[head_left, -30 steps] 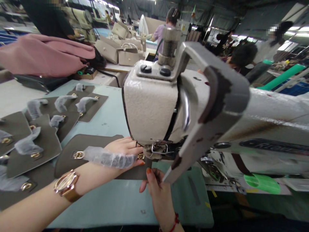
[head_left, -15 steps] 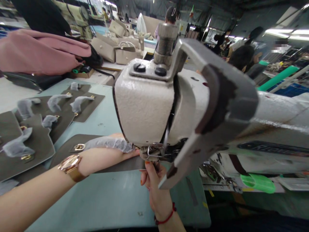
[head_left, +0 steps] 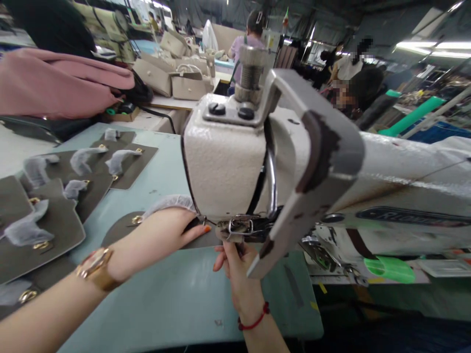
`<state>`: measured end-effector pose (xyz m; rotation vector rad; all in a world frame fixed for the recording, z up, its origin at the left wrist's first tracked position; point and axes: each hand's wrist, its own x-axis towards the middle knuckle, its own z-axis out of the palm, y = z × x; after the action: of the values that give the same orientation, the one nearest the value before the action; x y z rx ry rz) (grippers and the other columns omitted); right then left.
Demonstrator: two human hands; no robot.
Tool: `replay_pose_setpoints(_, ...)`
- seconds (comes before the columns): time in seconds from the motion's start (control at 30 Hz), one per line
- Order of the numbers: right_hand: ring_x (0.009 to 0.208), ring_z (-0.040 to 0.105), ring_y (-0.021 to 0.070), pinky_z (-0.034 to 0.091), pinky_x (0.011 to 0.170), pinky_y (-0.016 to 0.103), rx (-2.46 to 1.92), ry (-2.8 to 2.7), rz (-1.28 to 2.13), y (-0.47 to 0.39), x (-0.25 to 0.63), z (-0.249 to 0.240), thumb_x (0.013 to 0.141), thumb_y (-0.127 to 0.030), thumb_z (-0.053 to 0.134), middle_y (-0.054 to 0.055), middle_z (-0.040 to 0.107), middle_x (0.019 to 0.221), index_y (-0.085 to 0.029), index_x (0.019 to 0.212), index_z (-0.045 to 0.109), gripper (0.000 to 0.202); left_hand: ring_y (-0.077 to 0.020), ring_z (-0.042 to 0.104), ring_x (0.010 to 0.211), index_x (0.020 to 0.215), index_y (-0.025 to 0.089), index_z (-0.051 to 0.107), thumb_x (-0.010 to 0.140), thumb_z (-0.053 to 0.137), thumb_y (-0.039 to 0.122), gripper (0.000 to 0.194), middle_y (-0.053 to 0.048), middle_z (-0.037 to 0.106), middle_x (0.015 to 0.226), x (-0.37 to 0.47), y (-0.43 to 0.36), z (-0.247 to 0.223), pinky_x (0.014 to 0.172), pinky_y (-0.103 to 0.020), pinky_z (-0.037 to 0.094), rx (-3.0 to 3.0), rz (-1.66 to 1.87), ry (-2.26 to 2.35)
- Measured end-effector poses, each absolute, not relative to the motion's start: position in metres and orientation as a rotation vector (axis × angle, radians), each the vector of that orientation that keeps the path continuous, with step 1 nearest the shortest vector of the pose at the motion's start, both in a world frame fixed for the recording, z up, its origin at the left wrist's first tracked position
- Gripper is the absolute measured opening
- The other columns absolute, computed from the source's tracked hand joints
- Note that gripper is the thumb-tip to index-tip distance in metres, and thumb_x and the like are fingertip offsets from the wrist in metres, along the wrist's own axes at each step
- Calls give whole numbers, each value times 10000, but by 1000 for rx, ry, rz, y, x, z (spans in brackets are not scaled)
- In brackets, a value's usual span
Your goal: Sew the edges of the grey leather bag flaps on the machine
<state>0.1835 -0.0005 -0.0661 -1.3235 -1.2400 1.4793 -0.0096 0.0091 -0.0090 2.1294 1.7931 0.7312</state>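
A white sewing machine head (head_left: 228, 171) stands over the blue-green table. Under its left side lies a dark grey-brown panel (head_left: 119, 230) with a plastic-wrapped handle (head_left: 169, 202) and a gold ring. My left hand (head_left: 176, 228), with a gold watch at the wrist, rests on this panel, thumb stretched toward the needle area and the other fingers partly hidden. Just below the presser area, my right hand (head_left: 237, 260) has its thumb and fingers pressed together at the panel's right end; what they grip is too hidden to name.
Several similar panels (head_left: 62, 211) with wrapped handles lie at the left. Pink material (head_left: 62, 83) and beige bags (head_left: 187, 84) sit behind. A metal guard (head_left: 324, 147) juts out in front of the machine. Other people are in the background.
The panel under my left hand has shifted right and away. My left thumb now shows apart from the machine's foot. My right hand has hardly moved. The metal lever on the machine has changed position.
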Motion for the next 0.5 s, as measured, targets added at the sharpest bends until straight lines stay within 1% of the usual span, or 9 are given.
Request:
replay_pose_setpoints(0.07,389,495,110,366,444,223,-1318,-1278,1462,0,185,-66,894,-501,485,-2,598,449,-164,568,668,503,-231,629,858,913,196,679,862,547,431,275,-53,687,853,-1,-26,-26,834,-342,467,2124,709,1799)
replay_pose_setpoints(0.1,402,512,115,379,456,224,-1315,-1294,1460,0,185,-65,897,-492,483,-2,599,448,-168,555,662,505,-252,599,969,1029,202,657,863,554,387,269,-74,672,962,7,-44,-36,894,-361,440,2060,853,1812)
replay_pose_setpoints(0.13,418,528,121,392,471,224,-1312,-1306,1459,0,185,-65,900,-483,482,-2,599,447,-172,539,651,506,-249,572,1028,1041,215,646,863,559,341,235,-83,642,1070,16,-61,-48,907,-346,429,1911,1009,1791)
replay_pose_setpoints(0.17,439,546,127,406,488,224,-1309,-1314,1456,0,185,-64,902,-473,482,-2,597,446,-176,523,638,506,-227,579,984,984,222,651,855,575,325,181,-72,636,1044,26,-74,-59,853,-305,449,1725,1099,1715)
replay_pose_setpoints(0.2,468,566,135,421,512,224,-1306,-1317,1447,0,185,-62,903,-462,484,-2,594,444,-180,514,625,500,-194,587,862,930,214,647,857,573,344,166,-53,633,914,37,-83,-70,763,-267,465,1464,1149,1621)
replay_pose_setpoints(0.23,506,588,144,437,545,224,-1301,-1319,1434,-1,185,-61,902,-447,491,-2,592,445,-183,512,615,487,-160,562,721,885,205,634,861,563,384,194,-27,597,781,47,-87,-78,659,-238,459,1189,1166,1482)
replay_pose_setpoints(0.3,594,622,161,462,618,228,-1283,-1337,1403,-1,186,-58,899,-414,508,6,605,471,-189,500,589,466,-119,469,591,855,193,612,865,533,458,276,6,517,672,65,-78,-89,544,-203,402,690,1205,1200)
replay_pose_setpoints(0.4,658,637,172,476,667,234,-1242,-1400,1400,0,186,-53,909,-375,492,29,633,527,-196,461,538,484,-106,420,560,728,155,608,843,533,524,394,2,498,622,75,-44,-89,541,-201,382,391,1232,889)
replay_pose_setpoints(0.5,593,622,158,475,653,230,-1259,-1452,1348,2,186,-50,910,-348,480,21,608,506,-201,451,510,483,-110,429,538,623,138,613,798,600,516,417,-2,515,536,69,-20,-84,566,-216,390,431,1204,964)
